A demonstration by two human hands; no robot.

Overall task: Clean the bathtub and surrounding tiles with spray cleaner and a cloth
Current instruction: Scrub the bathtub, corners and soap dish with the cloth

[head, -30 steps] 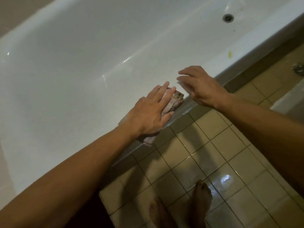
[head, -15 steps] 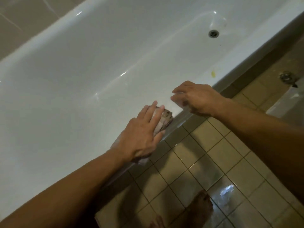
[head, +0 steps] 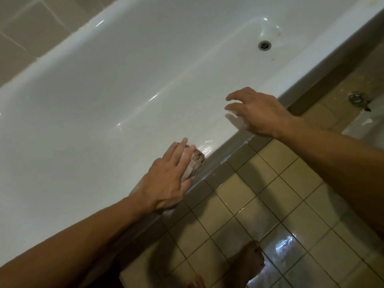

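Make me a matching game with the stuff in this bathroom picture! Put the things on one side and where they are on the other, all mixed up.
Things:
1. cloth
2. drain
3. right hand
4. bare foot

Places:
A. on the floor tiles
B. in the bottom of the bathtub
C. pressed under the left hand on the bathtub's near rim
D. over the near rim, fingers spread, holding nothing

Pairs: 1-C, 2-B, 3-D, 4-A

The left hand presses the cloth flat with straight fingers against the bathtub; the floor tiles look wet and shiny.
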